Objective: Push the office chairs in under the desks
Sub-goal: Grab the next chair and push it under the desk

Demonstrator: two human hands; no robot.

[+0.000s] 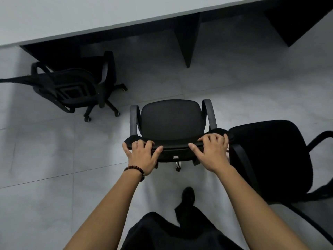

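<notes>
From the head view I see both hands on the top edge of the middle chair's backrest [173,144], which sits directly in front of me. My left hand [142,156] wraps the left end of that edge, fingers curled over the top and thumb spread along the near side; a beaded bracelet [137,171] circles that wrist. My right hand [213,150] grips the right end the same way, fingers folded over the top and thumb stretched inward. Both hands are closed on the backrest, one at each end, with bare backrest between them.

The middle chair [172,118] is black, with a padded seat, two curved armrests and a wheeled base showing beneath the backrest. It faces the desk [75,18] but stands out on the tiled floor [45,150], apart from the desk's edge, in line with the open bay left of a dark panel [187,40].

A second black chair [75,87] stands to the left, turned at an angle, its front part under the desk edge and its castors out on the floor. A third black chair [270,159] is just beside my right hand, its armrest close to the middle chair's backrest. My dark trousers and one shoe [188,194] show at the bottom.
</notes>
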